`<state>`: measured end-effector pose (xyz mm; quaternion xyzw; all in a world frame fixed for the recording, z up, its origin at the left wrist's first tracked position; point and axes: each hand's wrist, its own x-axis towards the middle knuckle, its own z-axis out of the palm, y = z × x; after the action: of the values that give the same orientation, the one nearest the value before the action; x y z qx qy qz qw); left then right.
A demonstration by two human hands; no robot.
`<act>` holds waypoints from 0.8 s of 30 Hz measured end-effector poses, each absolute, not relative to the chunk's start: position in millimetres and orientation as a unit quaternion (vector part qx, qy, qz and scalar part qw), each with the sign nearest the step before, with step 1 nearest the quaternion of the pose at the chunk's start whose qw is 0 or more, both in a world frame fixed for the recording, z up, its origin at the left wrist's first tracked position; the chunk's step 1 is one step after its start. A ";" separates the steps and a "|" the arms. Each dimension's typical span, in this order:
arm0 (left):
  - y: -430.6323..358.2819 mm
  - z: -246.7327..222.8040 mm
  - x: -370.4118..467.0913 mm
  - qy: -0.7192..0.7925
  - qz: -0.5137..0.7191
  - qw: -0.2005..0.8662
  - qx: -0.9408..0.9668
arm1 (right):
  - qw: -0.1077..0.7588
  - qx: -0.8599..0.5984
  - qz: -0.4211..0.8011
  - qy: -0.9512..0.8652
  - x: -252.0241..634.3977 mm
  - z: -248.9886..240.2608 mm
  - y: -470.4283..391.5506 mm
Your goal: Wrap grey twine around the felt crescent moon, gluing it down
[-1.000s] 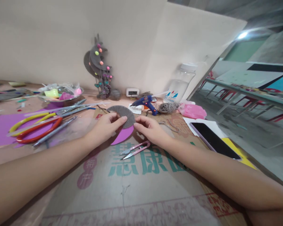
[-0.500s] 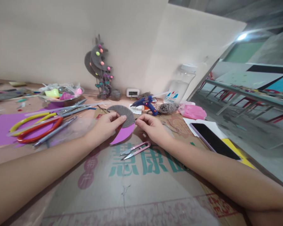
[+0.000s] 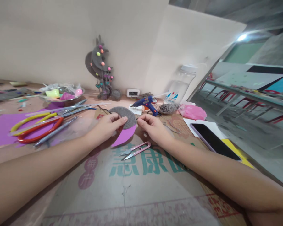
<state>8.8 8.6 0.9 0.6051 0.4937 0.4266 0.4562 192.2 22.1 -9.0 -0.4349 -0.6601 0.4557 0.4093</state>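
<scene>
A crescent piece (image 3: 124,116), part wrapped in grey yarn and part bare purple, is pinched in my left hand (image 3: 108,126) at its wrapped part. My right hand (image 3: 149,124) is closed at the piece's right edge, thumb against fingers; what it pinches is too small to make out. Pink thread snips (image 3: 137,151) lie on the cardboard (image 3: 103,188) just below the hands. Behind the hands are a blue glue gun (image 3: 145,103) and a grey yarn bundle (image 3: 167,108).
Scissors with yellow and red handles (image 3: 40,125) lie at left, near a metal bowl (image 3: 61,98) of small items. A decorated grey moon (image 3: 99,62) stands against the wall. At right are a water bottle (image 3: 179,84), a pink bag (image 3: 192,112) and a phone (image 3: 214,141).
The crescent piece has shifted slightly right and down, turning a little in my left hand. My right hand has moved slightly right and stays closed.
</scene>
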 end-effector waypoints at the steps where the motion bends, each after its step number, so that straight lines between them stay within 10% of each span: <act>1: 8.5 1.0 8.7 0.496 0.424 0.456 0.605 | 0.406 -0.433 0.455 -0.664 192.5 -9.0 22.4; 24: 11.6 -2.3 8.2 0.447 0.444 0.457 0.628 | 0.419 -0.425 0.404 -0.694 194.6 -5.0 20.8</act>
<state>8.2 11.6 -2.3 0.6280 0.4468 0.4435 0.4574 194.6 20.8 -5.0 -0.4245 -0.6935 0.4038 0.4192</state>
